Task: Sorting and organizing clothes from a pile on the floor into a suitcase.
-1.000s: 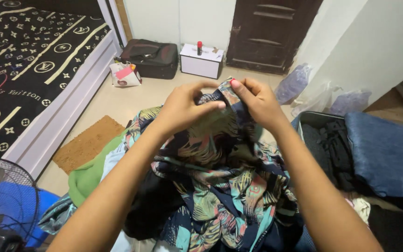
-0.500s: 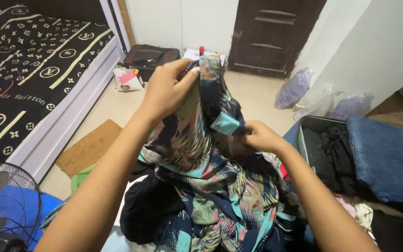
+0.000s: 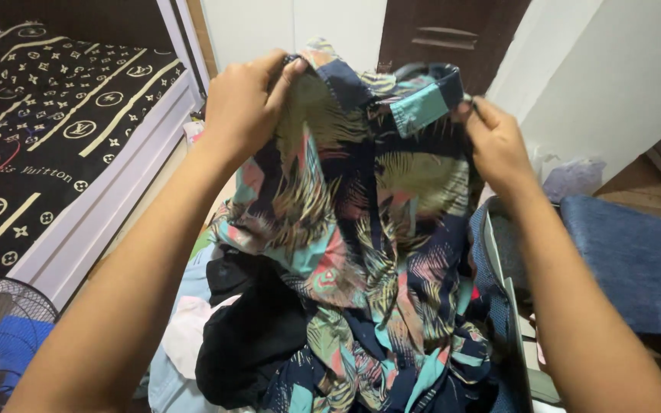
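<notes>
A dark blue shirt with a leaf print in teal, pink and yellow [image 3: 353, 222] hangs spread out in front of me. My left hand [image 3: 245, 99] grips its top edge at the left of the collar. My right hand [image 3: 495, 141] pinches the right end of the collar. The shirt's lower part rests on a pile of clothes [image 3: 246, 336] below, which includes a black garment and pale pieces.
A bed with a black patterned cover [image 3: 47, 130] and white frame runs along the left. An open suitcase [image 3: 514, 260] with a blue folded cloth [image 3: 636, 260] lies at the right. A fan guard [image 3: 1, 336] sits at the lower left. A dark door [image 3: 453, 38] stands ahead.
Both hands have risen and moved apart, spreading the shirt open by its collar. The right hand went from low on the cloth up to the collar's right end.
</notes>
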